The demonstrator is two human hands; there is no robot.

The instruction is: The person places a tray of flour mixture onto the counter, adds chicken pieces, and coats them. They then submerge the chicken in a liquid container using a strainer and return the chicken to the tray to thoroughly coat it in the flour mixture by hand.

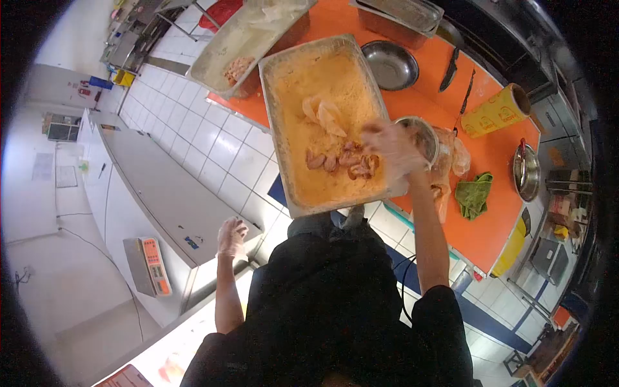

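A large metal tray (288, 187) of orange-yellow breading powder lies in front of me, overhanging the near edge of the orange table. Several pieces of dark, wet-looking raw meat (330, 162) rest on the powder, and above them sits a pale translucent clump (324, 116) whose kind I cannot make out. My right hand (396, 148), in a clear plastic glove, is over the tray's right edge beside a round metal bowl (425, 143); motion blurs its fingers. Away to the left, my left hand (232, 237), also gloved, hangs near a white chest freezer, its fingers loosely bent and holding nothing.
Another tub (213, 48) with pale pieces stands at the upper left. On the orange table (419, 77) are a dark metal bowl (390, 66), knives (449, 69), a yellow roll (495, 111), a green cloth (474, 195) and plastic bags. A scale (147, 266) sits on the left.
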